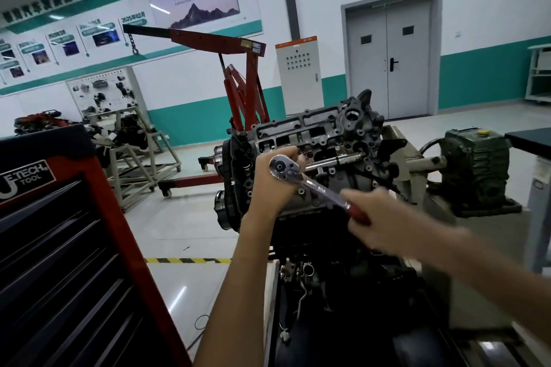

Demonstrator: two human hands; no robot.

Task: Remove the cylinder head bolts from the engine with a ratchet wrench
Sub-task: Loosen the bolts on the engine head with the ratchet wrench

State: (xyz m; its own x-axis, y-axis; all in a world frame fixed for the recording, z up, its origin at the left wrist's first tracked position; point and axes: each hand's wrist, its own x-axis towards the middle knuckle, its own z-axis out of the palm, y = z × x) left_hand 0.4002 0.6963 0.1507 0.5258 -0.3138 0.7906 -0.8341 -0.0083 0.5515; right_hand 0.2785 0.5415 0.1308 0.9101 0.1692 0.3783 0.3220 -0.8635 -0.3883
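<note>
From the head camera, the engine [328, 134] sits on its stand in the middle of the workshop floor, with the top of its cylinder head tilted toward the viewer. The ratchet wrench [319, 190] lies across the near side of the head. The left hand [268, 185] curls round the wrench just beneath its round head and hides any bolt there. The right hand [380, 228], which is blurred, grips the red handle. A red tool chest [74, 232] stands at the left, and a red hoist [247, 83] stands behind the engine.
</note>
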